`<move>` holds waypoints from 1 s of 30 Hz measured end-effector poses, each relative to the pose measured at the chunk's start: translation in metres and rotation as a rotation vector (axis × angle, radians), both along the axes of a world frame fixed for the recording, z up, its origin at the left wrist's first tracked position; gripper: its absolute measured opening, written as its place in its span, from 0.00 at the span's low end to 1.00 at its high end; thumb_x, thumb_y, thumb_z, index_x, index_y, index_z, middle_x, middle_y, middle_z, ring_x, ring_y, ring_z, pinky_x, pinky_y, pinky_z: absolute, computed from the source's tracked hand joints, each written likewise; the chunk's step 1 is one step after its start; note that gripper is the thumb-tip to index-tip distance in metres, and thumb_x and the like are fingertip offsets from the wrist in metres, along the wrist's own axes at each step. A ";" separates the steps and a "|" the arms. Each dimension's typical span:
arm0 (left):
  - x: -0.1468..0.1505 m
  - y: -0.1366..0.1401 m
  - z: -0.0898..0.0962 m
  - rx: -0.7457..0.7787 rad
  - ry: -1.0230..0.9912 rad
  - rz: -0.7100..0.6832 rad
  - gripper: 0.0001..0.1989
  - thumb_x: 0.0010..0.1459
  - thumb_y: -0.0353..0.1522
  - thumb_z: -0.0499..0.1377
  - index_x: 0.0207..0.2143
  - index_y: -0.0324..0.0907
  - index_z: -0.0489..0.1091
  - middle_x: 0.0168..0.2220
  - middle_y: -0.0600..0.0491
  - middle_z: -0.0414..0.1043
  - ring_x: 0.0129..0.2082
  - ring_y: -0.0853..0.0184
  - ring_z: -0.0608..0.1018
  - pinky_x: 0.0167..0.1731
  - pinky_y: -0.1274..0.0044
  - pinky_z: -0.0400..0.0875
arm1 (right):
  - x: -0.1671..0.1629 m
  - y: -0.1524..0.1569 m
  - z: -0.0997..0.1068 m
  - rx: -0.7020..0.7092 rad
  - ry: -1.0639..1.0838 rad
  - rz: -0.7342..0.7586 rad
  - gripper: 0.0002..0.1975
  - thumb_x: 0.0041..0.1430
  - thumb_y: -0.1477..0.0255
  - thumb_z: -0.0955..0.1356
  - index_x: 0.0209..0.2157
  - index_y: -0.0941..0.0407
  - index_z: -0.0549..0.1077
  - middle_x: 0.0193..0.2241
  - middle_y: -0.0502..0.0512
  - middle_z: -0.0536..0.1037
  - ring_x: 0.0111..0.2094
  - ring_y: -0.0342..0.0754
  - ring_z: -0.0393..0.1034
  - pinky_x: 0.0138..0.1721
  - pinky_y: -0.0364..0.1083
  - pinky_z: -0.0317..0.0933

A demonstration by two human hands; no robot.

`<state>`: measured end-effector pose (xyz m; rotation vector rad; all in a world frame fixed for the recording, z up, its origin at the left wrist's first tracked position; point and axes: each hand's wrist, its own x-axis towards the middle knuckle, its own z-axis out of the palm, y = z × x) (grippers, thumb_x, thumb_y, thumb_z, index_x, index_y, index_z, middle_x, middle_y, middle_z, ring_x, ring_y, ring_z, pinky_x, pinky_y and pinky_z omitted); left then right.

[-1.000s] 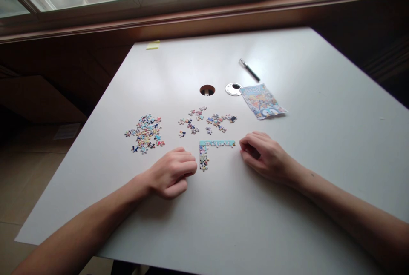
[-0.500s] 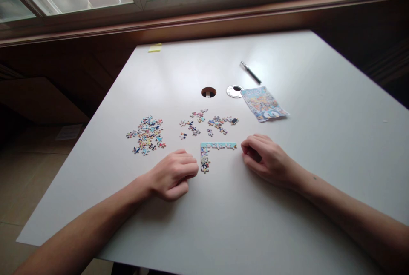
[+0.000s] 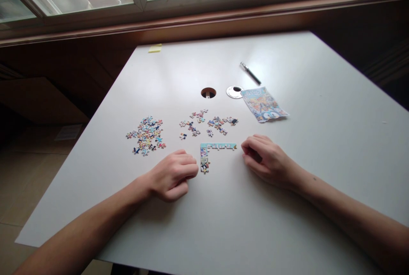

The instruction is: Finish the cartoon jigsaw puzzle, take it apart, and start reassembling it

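Observation:
An L-shaped strip of joined jigsaw pieces lies on the white table, its corner at the far left. My left hand rests as a loose fist just left of the strip's near end, with no piece showing in it. At the strip's right end, slightly apart from it, my right hand lies on its side with curled fingers and a hollow palm, and nothing is visible in it. Beyond the strip are loose jigsaw pieces in small groups. A larger heap of jigsaw pieces lies beyond my left forearm.
A creased picture sheet lies beyond my right hand, with a dark pen behind it. Beside the sheet is a round metal cover, and left of that a cable hole. A yellow sticky note marks the far left edge.

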<state>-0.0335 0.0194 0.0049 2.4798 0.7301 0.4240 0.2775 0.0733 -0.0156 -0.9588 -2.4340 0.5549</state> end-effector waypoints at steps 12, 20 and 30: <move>0.000 0.000 -0.001 -0.011 0.015 0.003 0.11 0.45 0.31 0.49 0.28 0.43 0.44 0.24 0.52 0.58 0.26 0.62 0.61 0.32 0.67 0.59 | 0.000 0.000 -0.001 -0.006 -0.002 -0.015 0.09 0.55 0.81 0.64 0.32 0.53 0.60 0.26 0.49 0.65 0.28 0.47 0.58 0.38 0.49 0.57; -0.001 -0.001 -0.002 -0.012 0.003 0.007 0.11 0.46 0.30 0.48 0.28 0.43 0.44 0.25 0.53 0.58 0.26 0.62 0.61 0.32 0.67 0.59 | 0.002 0.000 -0.002 0.005 -0.003 -0.012 0.10 0.54 0.81 0.65 0.32 0.53 0.61 0.26 0.49 0.66 0.29 0.47 0.58 0.38 0.48 0.57; 0.000 0.000 -0.002 -0.003 0.000 0.001 0.11 0.46 0.30 0.48 0.28 0.43 0.44 0.25 0.53 0.57 0.25 0.63 0.61 0.32 0.68 0.58 | 0.001 0.001 -0.003 0.015 0.007 -0.016 0.08 0.56 0.80 0.65 0.33 0.53 0.62 0.26 0.49 0.67 0.29 0.47 0.60 0.38 0.48 0.57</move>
